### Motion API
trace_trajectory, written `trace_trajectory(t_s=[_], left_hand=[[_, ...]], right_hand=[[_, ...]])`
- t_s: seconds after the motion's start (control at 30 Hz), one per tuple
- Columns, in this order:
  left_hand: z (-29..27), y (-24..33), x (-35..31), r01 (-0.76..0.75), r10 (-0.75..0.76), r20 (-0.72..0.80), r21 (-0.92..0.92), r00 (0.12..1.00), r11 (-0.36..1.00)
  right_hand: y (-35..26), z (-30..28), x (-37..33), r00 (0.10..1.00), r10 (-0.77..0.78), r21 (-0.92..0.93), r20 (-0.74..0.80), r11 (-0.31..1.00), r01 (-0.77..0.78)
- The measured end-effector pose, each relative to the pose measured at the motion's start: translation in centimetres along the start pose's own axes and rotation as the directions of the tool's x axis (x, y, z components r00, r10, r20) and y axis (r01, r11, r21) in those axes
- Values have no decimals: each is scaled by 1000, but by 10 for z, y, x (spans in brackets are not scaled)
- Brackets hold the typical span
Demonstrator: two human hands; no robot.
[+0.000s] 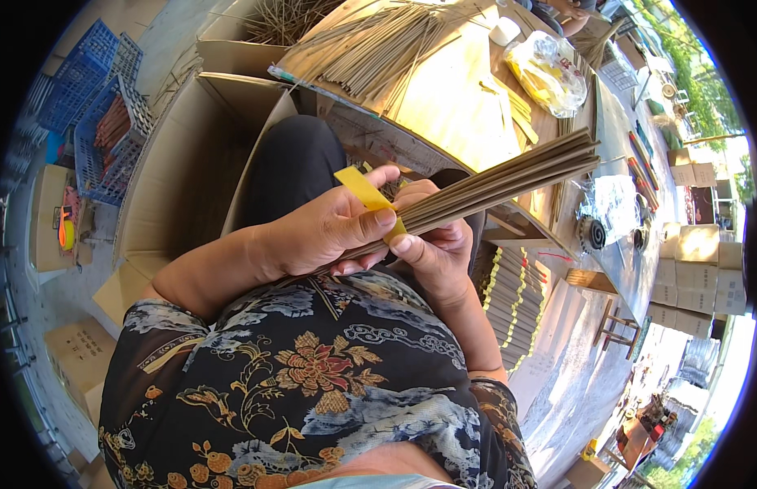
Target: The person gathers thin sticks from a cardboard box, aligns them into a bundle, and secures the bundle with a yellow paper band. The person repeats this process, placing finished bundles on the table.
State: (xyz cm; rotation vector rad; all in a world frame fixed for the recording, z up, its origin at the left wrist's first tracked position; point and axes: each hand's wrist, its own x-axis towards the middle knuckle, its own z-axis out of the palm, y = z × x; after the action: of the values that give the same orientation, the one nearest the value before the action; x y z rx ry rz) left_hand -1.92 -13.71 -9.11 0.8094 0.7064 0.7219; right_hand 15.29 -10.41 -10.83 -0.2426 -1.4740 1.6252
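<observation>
In front of my chest, both hands hold a bundle of thin brown incense sticks (509,176), slanting up to the right. My left hand (325,228) is closed round the lower part of the bundle, its thumb pressing a yellow paper strip (361,189) onto the sticks. One end of the strip stands up free past the thumb. My right hand (438,248) grips the bundle just to the right, its thumb against the strip's lower end. The fingertips beneath the bundle are partly hidden.
Loose sticks (386,53) lie across the wooden table (468,122), with yellow strips (517,110) and a clear plastic bag (549,77) beside them. An open cardboard box (199,138) stands at my left. Yellow-banded bundles (509,301) lie at lower right. Another person's hand (570,12) shows at the far edge.
</observation>
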Motion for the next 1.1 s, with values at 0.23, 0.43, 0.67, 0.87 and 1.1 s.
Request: trace_trajectory(t_s=[0.23, 0.43, 0.67, 0.87, 1.1], left_hand=[[-3, 2, 1, 21, -25, 75, 55, 997, 998], [-1, 5, 4, -41, 43, -7, 173, 999, 984], [-7, 5, 6, -99, 138, -41, 504, 990, 858], [-4, 1, 8, -266, 366, -11, 665, 931, 698], [-6, -11, 17, -474, 671, 120, 797, 731, 374]], right_hand=[[-1, -5, -1, 1000, 14, -103, -28, 995, -16], [-21, 4, 3, 915, 368, 61, -168, 930, -362], [-17, 6, 8, 838, 410, -21, -359, 895, -446], [-7, 5, 5, 826, 395, 14, -401, 905, -426], [-11, 7, 5, 820, 371, -21, -435, 906, -422]])
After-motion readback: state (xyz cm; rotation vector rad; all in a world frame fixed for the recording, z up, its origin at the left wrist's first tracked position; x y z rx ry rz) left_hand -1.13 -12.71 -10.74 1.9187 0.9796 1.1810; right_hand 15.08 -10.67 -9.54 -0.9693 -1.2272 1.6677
